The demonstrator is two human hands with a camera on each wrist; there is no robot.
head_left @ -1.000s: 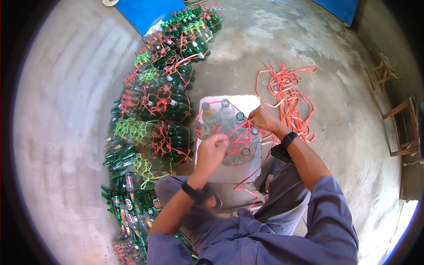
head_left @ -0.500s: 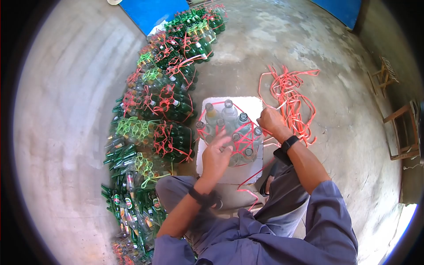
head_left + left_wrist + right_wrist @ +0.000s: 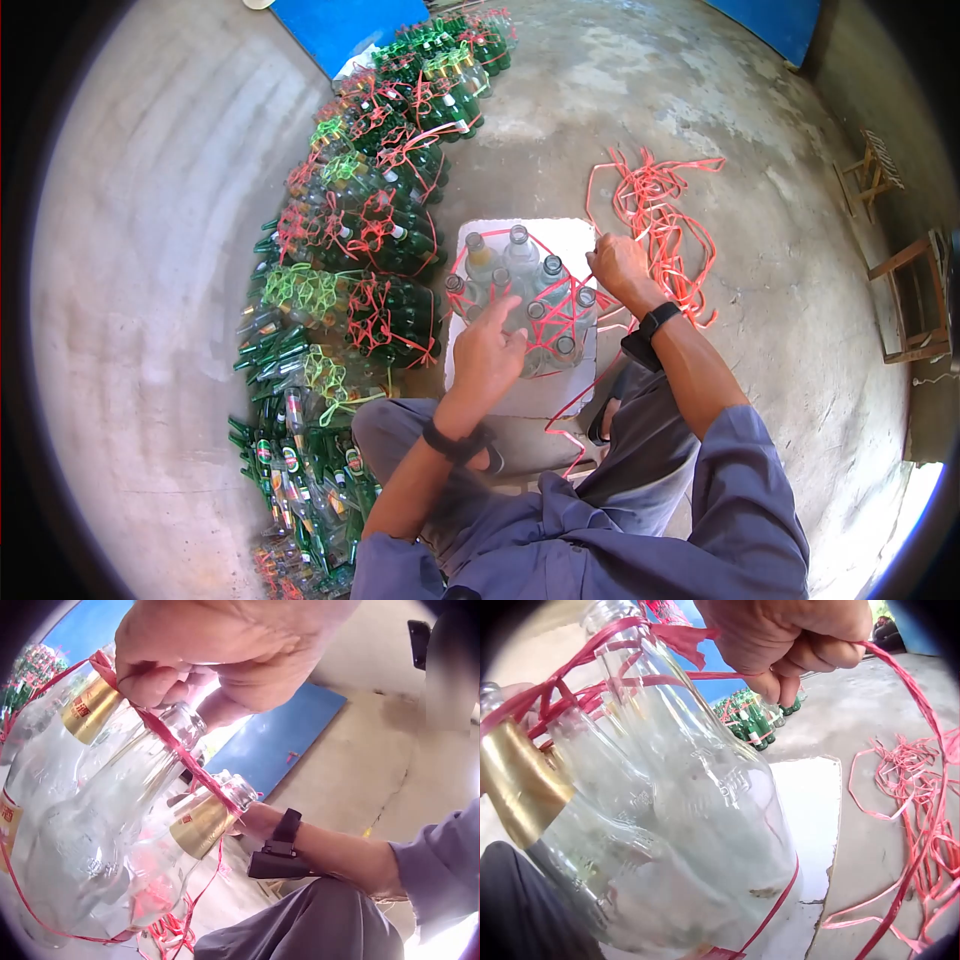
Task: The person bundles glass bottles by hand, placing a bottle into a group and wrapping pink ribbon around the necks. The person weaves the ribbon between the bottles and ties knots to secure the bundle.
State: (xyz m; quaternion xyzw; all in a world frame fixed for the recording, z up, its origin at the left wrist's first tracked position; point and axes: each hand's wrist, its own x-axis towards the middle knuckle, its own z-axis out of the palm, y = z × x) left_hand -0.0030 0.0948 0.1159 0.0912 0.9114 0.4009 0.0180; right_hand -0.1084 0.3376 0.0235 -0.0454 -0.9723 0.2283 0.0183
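Clear glass bottles (image 3: 519, 252), several with gold neck foil (image 3: 204, 825), stand bunched upright on a white foam board (image 3: 470, 385). Red plastic ribbon (image 3: 176, 750) is laced around and between their necks, and a strand circles them lower down. My right hand (image 3: 622, 270) grips a ribbon strand (image 3: 727, 676) just right of the bottles; the strand stretches from the necks into the curled fingers. From the fist a tail of ribbon (image 3: 911, 686) hangs down. My left hand (image 3: 490, 350) reaches over the near left bottles, index finger extended and thumb apart, the other fingers bent near the ribbon.
A tangled heap of red ribbon (image 3: 660, 235) lies on the concrete floor to the right. Along the left, rows of green bottles (image 3: 390, 320) stand tied with red and green ribbon. My knees (image 3: 395, 420) flank the board's near side. A wooden frame (image 3: 910, 300) leans at the right wall.
My right hand has drawn a little to the right, away from the bottle necks, with the ribbon in it. My left hand has shifted slightly, its index finger straightening.
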